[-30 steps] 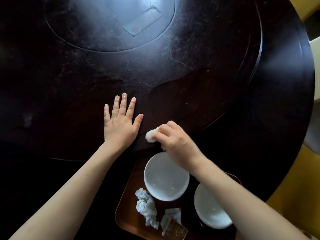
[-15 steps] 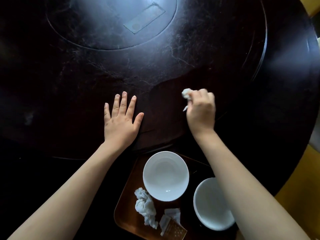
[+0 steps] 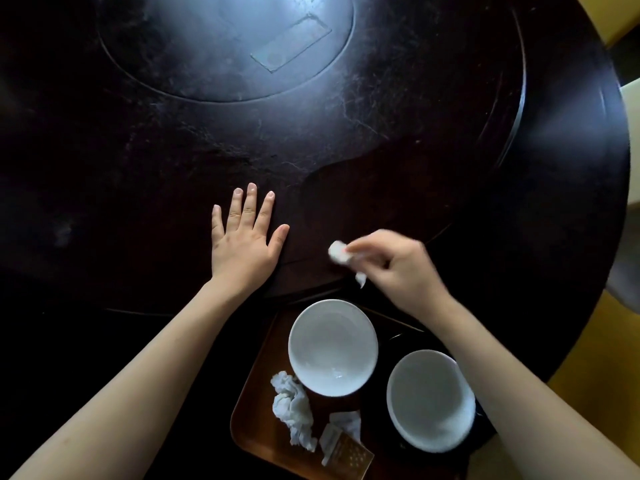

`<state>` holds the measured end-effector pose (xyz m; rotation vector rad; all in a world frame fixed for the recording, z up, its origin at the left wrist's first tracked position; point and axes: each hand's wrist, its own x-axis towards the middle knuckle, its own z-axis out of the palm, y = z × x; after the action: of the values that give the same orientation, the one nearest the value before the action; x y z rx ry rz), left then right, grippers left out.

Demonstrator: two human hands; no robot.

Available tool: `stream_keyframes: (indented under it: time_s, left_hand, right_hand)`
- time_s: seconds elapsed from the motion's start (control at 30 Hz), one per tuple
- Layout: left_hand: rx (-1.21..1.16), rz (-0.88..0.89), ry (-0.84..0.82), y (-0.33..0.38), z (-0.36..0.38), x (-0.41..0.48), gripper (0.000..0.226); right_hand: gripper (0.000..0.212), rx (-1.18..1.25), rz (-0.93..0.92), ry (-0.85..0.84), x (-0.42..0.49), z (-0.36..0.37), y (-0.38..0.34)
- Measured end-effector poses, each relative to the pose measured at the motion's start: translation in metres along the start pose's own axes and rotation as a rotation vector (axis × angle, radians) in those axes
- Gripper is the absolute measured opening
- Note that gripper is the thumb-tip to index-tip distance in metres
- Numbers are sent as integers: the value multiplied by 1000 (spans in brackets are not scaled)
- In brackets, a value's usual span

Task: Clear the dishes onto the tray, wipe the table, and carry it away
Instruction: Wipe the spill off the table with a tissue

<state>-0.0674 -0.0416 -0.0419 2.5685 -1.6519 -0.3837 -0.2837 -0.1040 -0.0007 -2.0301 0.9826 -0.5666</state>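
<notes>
My right hand [image 3: 401, 268] is closed around a small white tissue wad [image 3: 338, 252] and presses it on the dark round table [image 3: 381, 140], just beyond the tray. My left hand [image 3: 244, 239] lies flat on the table, fingers spread, holding nothing. A brown tray [image 3: 258, 386] sits at the near table edge. On it stand two empty white bowls, one in the middle [image 3: 332, 348] and one at the right [image 3: 429, 400], partly behind my right forearm. A crumpled white napkin [image 3: 292, 408] and a torn paper packet [image 3: 346, 443] lie at the tray's front left.
A round inset disc [image 3: 225, 46] with a rectangular plate fills the table's centre. A raised ring edge [image 3: 517, 98] curves along the right side. Yellow floor [image 3: 588, 375] shows past the table's right edge.
My right hand swept the tissue from near the tray out over the table, then back toward me and to the left. My left hand stayed flat in place.
</notes>
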Motion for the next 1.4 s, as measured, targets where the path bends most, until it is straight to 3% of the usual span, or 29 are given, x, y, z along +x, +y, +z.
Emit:
stream_keyframes:
  time_s: [0.07,0.13,0.23,0.3,0.43,0.6,0.7,0.77,0.87,0.97,1.03,1.1,1.2,1.4]
  left_hand:
    - [-27,7,-17,-2,-3,1,61]
    - [-107,22,-40,-4,-7,1,60]
    - [-252,64,-23,-8,-15,1,61]
    - [-198,102,16,-13,-18,-5,63]
    - [-41,17,8,-27,-9,-35,63]
    - [-27,-30,-9,-30,-2,-46,62]
    - [-21,-24,2,-31,0,-45,62]
    - [-20,-17,7,-32,2,-46,68]
    - [-9,-17,14,-33,3,-45,67]
    - [-19,-18,18,-34,4,-45,64]
    - [-25,-17,21,-34,5,-45,64]
    - [-16,-18,23,-34,6,-45,64]
    - [-8,-21,34,-33,7,-45,64]
    - [2,-28,33,-34,6,-44,65]
  right_hand:
    - [13,45,190,244,18,-17,10]
    - [15,-79,298,426,38,-32,26]
    - [17,-242,378,481,57,-32,43]
    - [17,-332,336,441,59,-12,40]
    - [15,-401,44,304,41,38,12]
    - [28,-326,-304,-25,-2,66,-14]
    - [21,-283,-366,-219,-14,55,-15]
    - [18,-242,-366,-239,-3,36,-11]
    - [11,-283,-221,82,40,2,8]
    - [17,-357,148,441,87,-16,33]
    - [25,-362,339,546,108,-16,41]
    - [29,-373,382,591,121,-6,40]
    - [31,-436,277,489,131,16,28]
    - [21,-393,-188,196,115,70,1]
